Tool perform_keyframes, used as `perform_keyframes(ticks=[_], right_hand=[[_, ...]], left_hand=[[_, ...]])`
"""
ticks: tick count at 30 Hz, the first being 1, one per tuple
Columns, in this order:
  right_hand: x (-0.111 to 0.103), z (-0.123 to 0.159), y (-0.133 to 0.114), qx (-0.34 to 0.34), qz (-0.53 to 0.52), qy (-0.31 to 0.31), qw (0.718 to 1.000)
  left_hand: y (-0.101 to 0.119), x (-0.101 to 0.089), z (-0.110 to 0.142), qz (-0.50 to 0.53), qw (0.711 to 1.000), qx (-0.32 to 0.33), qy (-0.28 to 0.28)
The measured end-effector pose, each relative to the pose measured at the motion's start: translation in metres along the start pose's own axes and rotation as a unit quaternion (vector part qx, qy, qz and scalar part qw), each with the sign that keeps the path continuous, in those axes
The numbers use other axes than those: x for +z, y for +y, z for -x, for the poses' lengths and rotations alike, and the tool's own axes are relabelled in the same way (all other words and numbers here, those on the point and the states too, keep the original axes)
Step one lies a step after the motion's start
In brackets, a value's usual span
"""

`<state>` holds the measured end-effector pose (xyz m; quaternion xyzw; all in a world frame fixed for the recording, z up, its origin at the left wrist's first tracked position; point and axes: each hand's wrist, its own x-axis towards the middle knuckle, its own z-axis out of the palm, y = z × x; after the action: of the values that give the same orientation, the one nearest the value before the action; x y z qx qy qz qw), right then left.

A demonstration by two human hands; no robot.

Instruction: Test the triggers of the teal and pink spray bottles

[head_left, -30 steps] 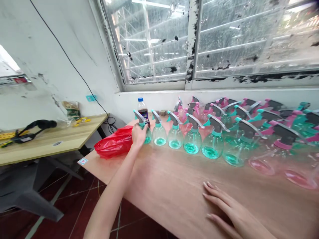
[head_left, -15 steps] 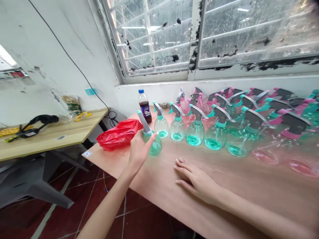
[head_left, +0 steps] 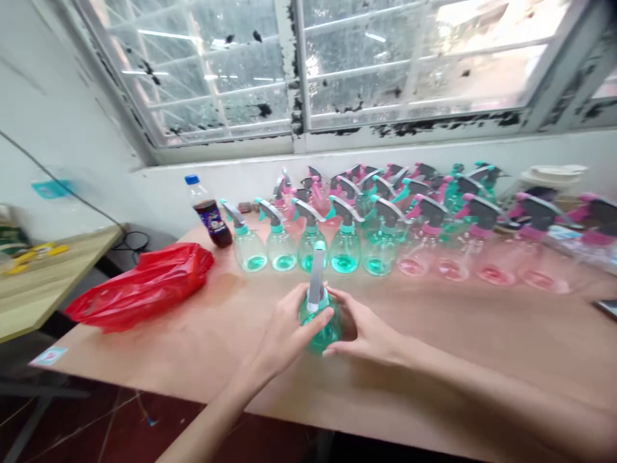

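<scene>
Left hand and right hand grip that round green plastic spray bottle at six o'clock, best kept upright.

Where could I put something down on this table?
Bare table shows between the red bag and left hand, and between the pink bottles and right arm. It's crowded under the window, where spray bottles bunch together.

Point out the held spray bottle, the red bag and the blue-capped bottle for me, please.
Held spray bottle (head_left: 317, 283), head view: grey spray head.
Red bag (head_left: 144, 287), head view: crumpled middle.
Blue-capped bottle (head_left: 210, 216), head view: label.
</scene>
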<state>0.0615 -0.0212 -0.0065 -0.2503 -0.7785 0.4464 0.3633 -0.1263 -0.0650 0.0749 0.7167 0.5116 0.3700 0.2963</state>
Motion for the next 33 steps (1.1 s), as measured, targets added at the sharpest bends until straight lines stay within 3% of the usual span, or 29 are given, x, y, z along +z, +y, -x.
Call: perform_keyframes(ticks=[4, 10, 16, 19, 24, 33], right_hand=[[-0.021, 0.019, 0.001, 0.014, -0.019, 0.058, 0.998], [-0.046, 0.04, 0.003, 0.047, 0.053, 0.12, 0.99], [-0.071, 0.038, 0.006, 0.011, 0.098, 0.085, 0.991], [-0.097, 0.043, 0.017, 0.013, 0.138, 0.026, 0.99], [-0.135, 0.059, 0.037, 0.054, 0.305, -0.034, 0.95], [-0.134, 0.061, 0.041, 0.071, 0.336, -0.032, 0.939]], left_hand=[[0.016, 0.032, -0.018, 0.017, 0.999, 0.041, -0.013], [0.044, 0.061, -0.05, 0.032, 0.997, 0.062, -0.028], [0.052, 0.083, -0.086, 0.102, 0.988, 0.106, -0.053], [0.047, 0.087, -0.096, 0.102, 0.986, 0.123, -0.044], [0.042, 0.084, -0.102, 0.099, 0.985, 0.124, -0.068], [0.04, 0.08, -0.105, 0.078, 0.985, 0.117, -0.096]])
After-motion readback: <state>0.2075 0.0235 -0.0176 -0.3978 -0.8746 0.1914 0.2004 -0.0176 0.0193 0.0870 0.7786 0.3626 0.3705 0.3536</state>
